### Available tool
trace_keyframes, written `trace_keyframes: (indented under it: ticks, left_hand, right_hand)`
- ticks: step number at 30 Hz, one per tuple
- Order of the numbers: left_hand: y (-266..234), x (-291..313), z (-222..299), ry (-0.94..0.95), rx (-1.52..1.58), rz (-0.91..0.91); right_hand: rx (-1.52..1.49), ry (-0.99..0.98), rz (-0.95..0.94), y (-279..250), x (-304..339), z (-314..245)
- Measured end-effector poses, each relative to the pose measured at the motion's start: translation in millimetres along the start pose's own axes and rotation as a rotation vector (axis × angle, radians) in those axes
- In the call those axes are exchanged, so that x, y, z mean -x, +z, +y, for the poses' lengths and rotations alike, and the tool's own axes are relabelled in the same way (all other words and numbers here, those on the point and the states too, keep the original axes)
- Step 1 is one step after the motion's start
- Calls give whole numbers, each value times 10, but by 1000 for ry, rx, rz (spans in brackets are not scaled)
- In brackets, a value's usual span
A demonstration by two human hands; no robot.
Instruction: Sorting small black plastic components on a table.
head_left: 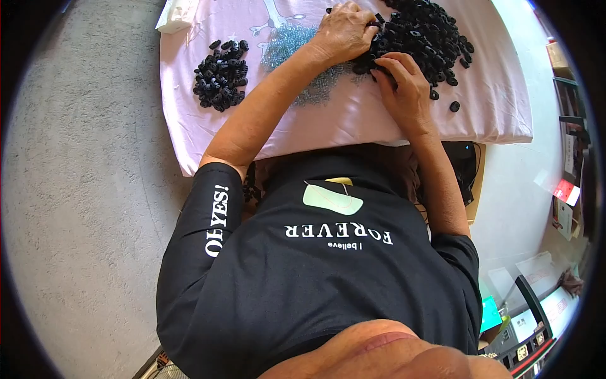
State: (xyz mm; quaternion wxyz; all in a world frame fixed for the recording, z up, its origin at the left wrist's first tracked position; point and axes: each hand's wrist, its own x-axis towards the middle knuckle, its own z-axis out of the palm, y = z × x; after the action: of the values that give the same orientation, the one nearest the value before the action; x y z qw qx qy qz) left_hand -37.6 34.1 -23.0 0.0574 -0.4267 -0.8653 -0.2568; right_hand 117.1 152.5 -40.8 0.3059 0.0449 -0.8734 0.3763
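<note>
My left hand (344, 35) reaches over the shiny blue-grey pile of tiny pieces, which look like springs (287, 47). Its fingers are curled closed at the left edge of a large heap of small black plastic parts (420, 35). Just nearer to me, my right hand (404, 88) has its thumb and forefinger bent together against that heap. Whatever either set of fingertips grips is hidden or lost against the black parts. A smaller cluster of black ribbed pieces (221, 76) lies at the left of the table, apart from both hands.
A pink cloth with a printed pattern covers the table (486, 114). One black part (454, 107) lies loose near the right front. A white object (177, 16) sits at the far left corner. Shelving with boxes (568, 145) stands along the right, and bare grey floor (95, 158) stretches left.
</note>
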Motion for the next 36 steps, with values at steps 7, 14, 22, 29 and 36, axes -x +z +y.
trace_keyframes:
  ticks: [7,14,22,29,36]
  left_hand:
    - [-221,-62,-122,-26,186,-128]
    - [-161,-91,-157,-12,102,-60]
    - [209,-499,-245,68,81,75]
    - [454,-734,-472,-195,551,-471]
    - [174,-479,42,52,66,60]
  right_hand:
    - [13,-8,-6,-5,-6,-9]
    - [39,34,39,12,2,12]
    - [10,95,49,-20,-2,22]
    - [-112,111,157,-17,-15,-6]
    - [-173,179,225,-21,10,82]
